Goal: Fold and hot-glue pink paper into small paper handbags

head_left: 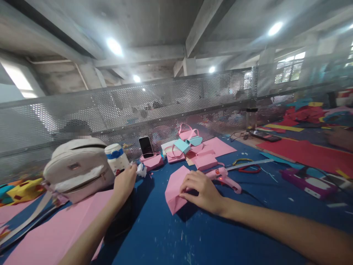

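Note:
My right hand (202, 189) pinches the near edge of a folded pink sheet (176, 184), paper or felt, bent into an open box-like shape. Just beyond that hand lies a pink glue gun (224, 178), its cord running off to the right. My left hand (125, 182) is closed in front of a white bottle with a blue band (117, 158). A crumpled white scrap (141, 169) sits by its fingertips; whatever those fingers hold is hidden.
Behind are small pink bags (175, 154), a propped phone (146, 146) and a perforated metal screen (165, 106). A white backpack (78, 169) stands left on pink sheets. Rightward lie red-handled scissors (249, 168), a purple-and-white object (309, 184) and red sheets (311, 154).

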`<action>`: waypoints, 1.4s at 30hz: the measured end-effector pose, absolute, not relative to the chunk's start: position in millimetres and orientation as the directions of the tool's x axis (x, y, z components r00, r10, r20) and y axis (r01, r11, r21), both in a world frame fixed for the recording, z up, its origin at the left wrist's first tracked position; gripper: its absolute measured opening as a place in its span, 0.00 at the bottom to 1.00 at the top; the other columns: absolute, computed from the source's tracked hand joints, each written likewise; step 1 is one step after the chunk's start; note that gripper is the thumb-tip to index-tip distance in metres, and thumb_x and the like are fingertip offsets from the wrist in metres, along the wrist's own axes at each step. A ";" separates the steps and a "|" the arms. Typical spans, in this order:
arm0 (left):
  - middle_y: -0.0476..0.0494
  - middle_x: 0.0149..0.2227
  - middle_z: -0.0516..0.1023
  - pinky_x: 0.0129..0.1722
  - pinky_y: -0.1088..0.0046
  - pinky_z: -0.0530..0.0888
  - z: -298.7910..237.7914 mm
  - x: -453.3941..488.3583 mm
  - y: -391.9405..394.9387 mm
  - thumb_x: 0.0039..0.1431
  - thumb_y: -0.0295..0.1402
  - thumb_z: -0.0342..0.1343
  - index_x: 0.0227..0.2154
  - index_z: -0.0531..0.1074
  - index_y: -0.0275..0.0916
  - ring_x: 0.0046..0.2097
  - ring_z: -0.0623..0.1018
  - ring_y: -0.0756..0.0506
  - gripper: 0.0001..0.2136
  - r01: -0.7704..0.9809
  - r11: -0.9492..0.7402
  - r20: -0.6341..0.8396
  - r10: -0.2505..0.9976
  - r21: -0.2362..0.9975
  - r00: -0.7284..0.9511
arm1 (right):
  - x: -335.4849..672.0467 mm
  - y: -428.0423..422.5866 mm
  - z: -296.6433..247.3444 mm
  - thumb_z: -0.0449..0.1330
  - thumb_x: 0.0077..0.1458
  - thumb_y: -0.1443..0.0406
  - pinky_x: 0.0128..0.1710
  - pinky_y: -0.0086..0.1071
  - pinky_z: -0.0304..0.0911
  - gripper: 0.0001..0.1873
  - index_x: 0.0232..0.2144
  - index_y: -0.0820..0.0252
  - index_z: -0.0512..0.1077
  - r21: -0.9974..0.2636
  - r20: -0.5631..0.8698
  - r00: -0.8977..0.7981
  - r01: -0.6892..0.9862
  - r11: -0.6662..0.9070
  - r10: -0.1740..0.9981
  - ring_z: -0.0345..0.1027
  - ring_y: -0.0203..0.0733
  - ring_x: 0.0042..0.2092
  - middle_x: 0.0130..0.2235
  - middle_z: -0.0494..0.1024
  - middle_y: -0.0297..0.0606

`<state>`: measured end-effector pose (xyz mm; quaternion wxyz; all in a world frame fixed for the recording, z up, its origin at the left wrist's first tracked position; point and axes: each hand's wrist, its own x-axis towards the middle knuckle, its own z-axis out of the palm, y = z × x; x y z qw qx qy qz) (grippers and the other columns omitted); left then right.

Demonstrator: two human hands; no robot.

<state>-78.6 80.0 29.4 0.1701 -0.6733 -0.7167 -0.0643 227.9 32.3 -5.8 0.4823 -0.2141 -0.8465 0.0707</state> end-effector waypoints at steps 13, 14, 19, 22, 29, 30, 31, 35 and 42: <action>0.34 0.44 0.77 0.42 0.62 0.75 33.1 -42.1 66.7 0.66 0.25 0.45 0.40 0.74 0.35 0.46 0.79 0.37 0.12 0.992 -0.129 0.440 0.892 0.019 0.107 | 230.0 32.3 -4.3 0.66 0.59 0.65 0.37 0.34 0.54 0.07 0.29 0.59 0.74 -0.241 0.793 -0.480 0.319 0.917 0.375 0.69 0.39 0.36 0.32 0.79 0.32; 0.36 0.46 0.77 0.44 0.64 0.75 30.4 -37.0 54.9 0.66 0.29 0.46 0.44 0.73 0.37 0.47 0.78 0.39 0.11 0.981 -0.183 0.455 0.880 0.063 0.135 | 230.1 32.3 -3.6 0.65 0.59 0.64 0.37 0.34 0.54 0.07 0.29 0.59 0.74 -0.233 0.791 -0.486 0.324 0.917 0.373 0.69 0.40 0.36 0.32 0.79 0.33; 0.41 0.45 0.79 0.44 0.67 0.76 3.3 -0.8 -7.3 0.66 0.40 0.48 0.44 0.72 0.40 0.45 0.79 0.42 0.13 0.722 -0.447 0.560 0.822 0.528 0.099 | 229.8 31.3 0.0 0.62 0.63 0.63 0.38 0.35 0.54 0.08 0.30 0.59 0.74 -0.211 0.775 -0.511 0.343 0.915 0.371 0.69 0.41 0.37 0.33 0.80 0.35; 0.44 0.39 0.78 0.45 0.65 0.73 -8.1 18.7 -26.2 0.58 0.40 0.58 0.37 0.74 0.42 0.43 0.77 0.40 0.09 0.608 -0.493 0.580 0.812 0.623 0.065 | 229.5 29.7 0.5 0.61 0.63 0.62 0.39 0.35 0.55 0.09 0.31 0.59 0.74 -0.218 0.758 -0.522 0.363 0.906 0.392 0.69 0.40 0.37 0.33 0.80 0.34; 0.44 0.36 0.76 0.47 0.62 0.70 -15.3 39.4 -23.2 0.58 0.37 0.58 0.31 0.73 0.43 0.44 0.76 0.40 0.05 0.562 -0.503 0.585 0.810 0.657 0.040 | 229.8 25.7 -0.3 0.59 0.64 0.59 0.39 0.36 0.55 0.11 0.32 0.58 0.75 -0.264 0.745 -0.523 0.337 0.904 0.413 0.69 0.41 0.38 0.33 0.81 0.34; 0.44 0.38 0.76 0.49 0.61 0.70 -19.3 39.2 -22.3 0.57 0.37 0.59 0.33 0.74 0.43 0.46 0.75 0.39 0.05 0.557 -0.504 0.590 0.807 0.660 0.032 | 229.9 25.7 -0.5 0.59 0.65 0.59 0.40 0.36 0.55 0.12 0.32 0.58 0.75 -0.273 0.748 -0.519 0.326 0.905 0.413 0.69 0.41 0.38 0.33 0.81 0.34; 0.43 0.42 0.75 0.52 0.60 0.69 -24.4 38.2 -21.3 0.56 0.38 0.60 0.36 0.74 0.43 0.49 0.74 0.38 0.07 0.550 -0.499 0.587 0.809 0.670 0.019 | 229.8 25.9 -0.8 0.59 0.65 0.59 0.40 0.36 0.55 0.12 0.31 0.58 0.75 -0.282 0.754 -0.511 0.314 0.907 0.412 0.69 0.41 0.38 0.33 0.81 0.34; 0.38 0.58 0.67 0.59 0.53 0.65 -50.3 31.0 -12.6 0.52 0.43 0.64 0.55 0.65 0.44 0.61 0.67 0.35 0.28 0.415 -0.393 0.467 0.880 0.821 -0.090 | 229.3 27.3 -2.9 0.57 0.65 0.57 0.39 0.36 0.56 0.14 0.31 0.58 0.74 -0.318 0.790 -0.454 0.272 0.908 0.412 0.68 0.41 0.37 0.32 0.80 0.34; 0.31 0.62 0.66 0.59 0.53 0.68 -63.4 21.6 0.0 0.50 0.51 0.65 0.65 0.49 0.43 0.62 0.69 0.32 0.45 -0.003 -0.279 0.279 0.960 0.960 0.011 | 227.9 24.6 -4.5 0.55 0.66 0.55 0.39 0.36 0.58 0.16 0.31 0.58 0.74 -0.283 0.821 -0.434 0.256 0.924 0.372 0.68 0.42 0.36 0.32 0.80 0.36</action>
